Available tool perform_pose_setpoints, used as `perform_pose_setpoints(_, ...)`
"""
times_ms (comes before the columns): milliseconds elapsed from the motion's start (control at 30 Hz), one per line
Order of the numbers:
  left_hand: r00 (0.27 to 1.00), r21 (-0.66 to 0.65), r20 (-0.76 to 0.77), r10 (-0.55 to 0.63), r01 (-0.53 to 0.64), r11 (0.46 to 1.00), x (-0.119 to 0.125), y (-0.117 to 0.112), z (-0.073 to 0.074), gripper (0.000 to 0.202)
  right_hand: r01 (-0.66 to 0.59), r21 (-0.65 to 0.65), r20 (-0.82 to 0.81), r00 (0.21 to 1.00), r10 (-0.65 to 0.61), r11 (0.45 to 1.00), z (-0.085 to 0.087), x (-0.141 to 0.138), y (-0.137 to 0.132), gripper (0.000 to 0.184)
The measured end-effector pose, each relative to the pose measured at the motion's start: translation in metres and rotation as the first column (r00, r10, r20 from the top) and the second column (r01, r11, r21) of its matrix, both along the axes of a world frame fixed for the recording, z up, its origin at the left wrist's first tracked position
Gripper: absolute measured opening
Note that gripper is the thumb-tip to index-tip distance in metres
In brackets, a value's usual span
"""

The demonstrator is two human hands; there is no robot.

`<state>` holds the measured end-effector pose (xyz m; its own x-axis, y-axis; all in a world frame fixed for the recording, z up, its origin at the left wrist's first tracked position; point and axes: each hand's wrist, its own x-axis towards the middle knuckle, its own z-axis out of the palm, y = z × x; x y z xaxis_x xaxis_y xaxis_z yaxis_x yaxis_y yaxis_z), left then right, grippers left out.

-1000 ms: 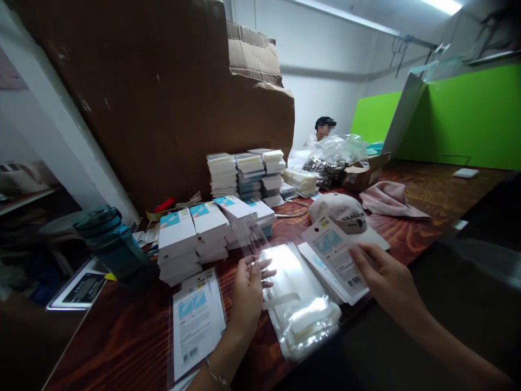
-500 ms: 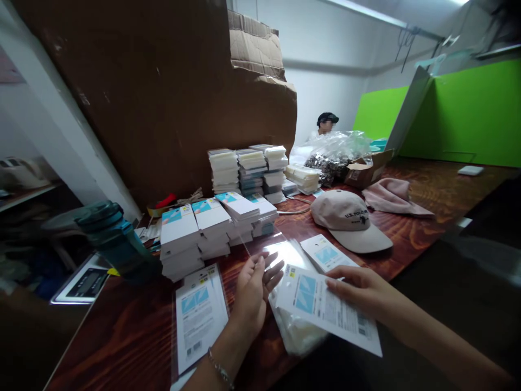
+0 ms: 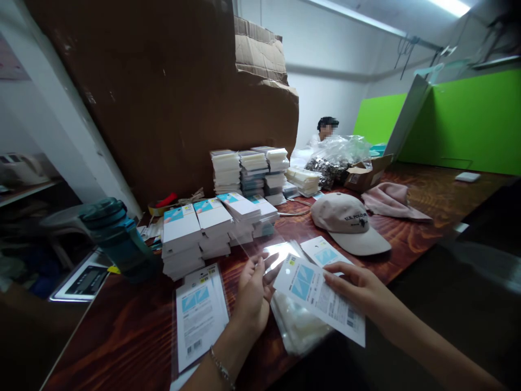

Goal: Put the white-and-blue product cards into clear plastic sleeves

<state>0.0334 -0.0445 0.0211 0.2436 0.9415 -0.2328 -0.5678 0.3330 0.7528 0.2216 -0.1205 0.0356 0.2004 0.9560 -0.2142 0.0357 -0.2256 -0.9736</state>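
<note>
Card [image 3: 317, 296], printed blue and white, is pinched in the right hand [image 3: 358, 288] and has swung in low over the pile of sleeves [image 3: 299, 328]. Its corner now meets the left hand [image 3: 252, 293], whose fingers hold a clear sleeve [image 3: 271, 255] up off the tabletop [image 3: 407, 233], so card and sleeve are together.

Probably a small packing workroom: stacked printed cards [image 3: 211, 225] crowd the wooden surface [image 3: 411, 231] beside big cardboard boxes [image 3: 163, 98].
</note>
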Motion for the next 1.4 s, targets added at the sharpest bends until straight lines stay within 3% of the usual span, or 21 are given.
perform_pose_setpoints(200, 0.999, 0.031, 0.021, -0.024, 0.023, 0.999, 0.003, -0.005, -0.003, 0.009, 0.053, 0.098, 0.128, 0.99, -0.065, 0.994, -0.011, -0.004, 0.006, 0.046)
perform_pose_setpoints(400, 0.99, 0.081, 0.063, -0.125, 0.119, 0.99, 0.004, -0.007, -0.006, 0.016, 0.051, 0.173, 0.218, 0.972, -0.089, 0.984, -0.003, -0.009, 0.016, 0.048)
perform_pose_setpoints(500, 0.993, 0.059, 0.09, -0.07, 0.065, 0.996, 0.001, -0.004, -0.006, 0.013, 0.075, 0.115, 0.134, 0.987, -0.09, 0.991, -0.001, -0.009, 0.011, 0.05)
perform_pose_setpoints(633, 0.994, 0.022, 0.106, 0.022, -0.024, 0.999, -0.002, 0.001, -0.003, 0.01, 0.036, -0.008, -0.095, 0.995, -0.037, 0.999, -0.005, -0.009, -0.003, 0.04)
perform_pose_setpoints(733, 0.993, 0.026, 0.112, 0.024, -0.027, 0.999, -0.003, 0.002, 0.001, 0.012, 0.075, -0.014, -0.186, 0.98, -0.076, 0.997, -0.005, -0.013, -0.008, 0.04)
perform_pose_setpoints(900, 0.992, 0.044, 0.123, -0.027, 0.022, 0.999, -0.002, -0.003, 0.004, 0.018, 0.098, 0.054, -0.169, 0.982, -0.088, 0.994, 0.007, -0.027, -0.004, 0.035)
perform_pose_setpoints(1067, 0.977, 0.14, 0.108, -0.185, 0.169, 0.976, 0.002, -0.011, 0.001, 0.025, 0.11, 0.098, -0.203, 0.975, -0.088, 0.989, 0.008, -0.039, 0.008, 0.036)
perform_pose_setpoints(1300, 0.968, 0.229, -0.071, -0.24, 0.25, 0.941, 0.004, -0.014, -0.01, 0.034, 0.123, 0.065, -0.288, 0.953, -0.099, 0.99, 0.003, -0.044, 0.025, 0.037)
perform_pose_setpoints(1400, 0.961, 0.276, -0.196, -0.194, 0.244, 0.93, 0.004, -0.015, -0.013, 0.034, 0.078, 0.028, -0.296, 0.953, -0.066, 0.997, 0.005, -0.045, 0.027, 0.037)
